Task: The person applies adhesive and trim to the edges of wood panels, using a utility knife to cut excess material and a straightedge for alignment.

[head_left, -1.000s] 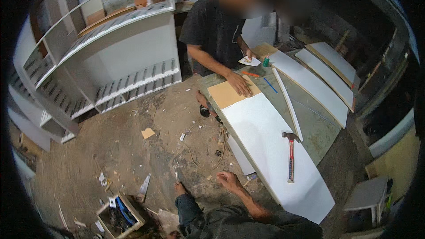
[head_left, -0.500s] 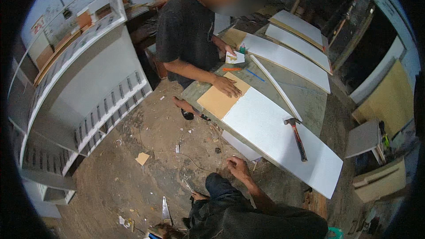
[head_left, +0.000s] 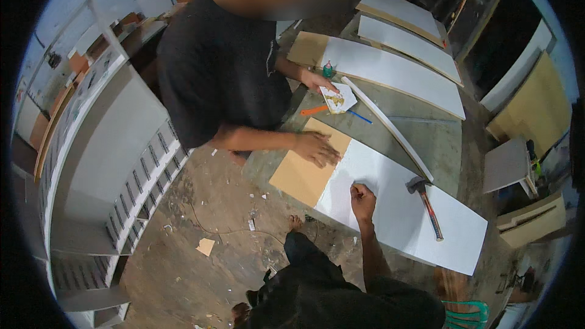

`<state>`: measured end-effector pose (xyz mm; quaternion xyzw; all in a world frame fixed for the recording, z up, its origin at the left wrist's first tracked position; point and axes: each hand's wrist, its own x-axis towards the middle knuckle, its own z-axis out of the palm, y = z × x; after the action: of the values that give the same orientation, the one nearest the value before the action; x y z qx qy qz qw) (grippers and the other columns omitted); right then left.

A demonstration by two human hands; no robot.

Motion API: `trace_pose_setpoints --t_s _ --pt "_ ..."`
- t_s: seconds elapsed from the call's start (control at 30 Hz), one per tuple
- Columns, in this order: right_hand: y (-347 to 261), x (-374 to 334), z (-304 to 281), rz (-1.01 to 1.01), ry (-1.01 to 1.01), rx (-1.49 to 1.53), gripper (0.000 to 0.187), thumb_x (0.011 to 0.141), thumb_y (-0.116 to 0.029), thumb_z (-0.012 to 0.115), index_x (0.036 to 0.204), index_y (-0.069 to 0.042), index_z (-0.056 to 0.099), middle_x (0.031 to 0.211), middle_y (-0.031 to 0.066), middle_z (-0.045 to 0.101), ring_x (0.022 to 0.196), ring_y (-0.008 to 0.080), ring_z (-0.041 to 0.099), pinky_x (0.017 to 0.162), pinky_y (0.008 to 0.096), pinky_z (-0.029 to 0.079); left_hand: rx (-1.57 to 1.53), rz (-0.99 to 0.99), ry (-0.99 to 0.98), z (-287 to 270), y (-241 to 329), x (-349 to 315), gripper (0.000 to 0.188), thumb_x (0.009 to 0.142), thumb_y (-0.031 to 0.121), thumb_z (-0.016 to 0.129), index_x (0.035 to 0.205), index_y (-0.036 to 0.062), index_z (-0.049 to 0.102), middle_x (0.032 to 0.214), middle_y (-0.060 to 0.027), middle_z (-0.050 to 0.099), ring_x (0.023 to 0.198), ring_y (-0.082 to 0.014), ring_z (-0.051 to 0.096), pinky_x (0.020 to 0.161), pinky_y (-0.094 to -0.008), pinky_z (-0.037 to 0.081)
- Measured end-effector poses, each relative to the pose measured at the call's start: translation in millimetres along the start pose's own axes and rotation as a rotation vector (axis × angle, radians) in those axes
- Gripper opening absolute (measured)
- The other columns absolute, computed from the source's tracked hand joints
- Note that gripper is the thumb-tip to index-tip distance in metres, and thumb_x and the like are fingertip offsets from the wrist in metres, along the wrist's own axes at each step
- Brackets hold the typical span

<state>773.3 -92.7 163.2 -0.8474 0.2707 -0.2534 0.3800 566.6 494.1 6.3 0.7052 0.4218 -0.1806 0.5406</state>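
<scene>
White board (head_left: 397, 207), right grip (head_left: 364, 201) over it, loosely curled, contents unclear

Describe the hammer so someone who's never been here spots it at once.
On the grey-green table, find the long, tan-ended white panel nearest the wearer. Near its right end lies the hammer. Its dark head and red-and-dark handle set it apart from the plain narrow white strip beside it.
</scene>
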Motion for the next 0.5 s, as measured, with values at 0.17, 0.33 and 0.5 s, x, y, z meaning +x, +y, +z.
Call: trace_pose_setpoints --t_s 0.17,0.33,0.5 --pt "-16 57 35 -0.031 -0.047 -0.012 0.019 0.087 -0.01 0.068 0.105 -0.002 0.07 0.083 0.0087 0.07 0.068 0.0138 0.064 0.065 0.0292 0.053 0.146 0.078 -0.109 36 79 22 0.025 0.09 0.023 0.065 0.099 0.0003 0.069 0.085 -0.0113 0.071 0.06 -0.0189 0.062 0.053 -0.0317 0.048" --pt "-53 84 50 0.608 -0.131 0.389 0.029 0.088 -0.004 0.063 0.117 -0.002 0.066 0.087 0.0011 0.064 0.061 0.0091 0.056 0.054 0.023 0.047 0.256 0.146 -0.162 34 132 42 0.024 0.09 0.022 0.064 0.101 0.0007 0.07 0.087 -0.0106 0.071 0.063 -0.0182 0.063 0.055 -0.0317 0.049" --pt "-1 87 73 0.266 -0.017 0.32 0.025 0.087 0.0 0.058 0.109 -0.003 0.07 0.082 0.0032 0.067 0.072 0.0104 0.06 0.066 0.0242 0.049 0.352 0.216 -0.251 42 175 67 0.024 0.09 0.021 0.063 0.102 0.0011 0.07 0.088 -0.0099 0.072 0.065 -0.0175 0.063 0.056 -0.0317 0.05"
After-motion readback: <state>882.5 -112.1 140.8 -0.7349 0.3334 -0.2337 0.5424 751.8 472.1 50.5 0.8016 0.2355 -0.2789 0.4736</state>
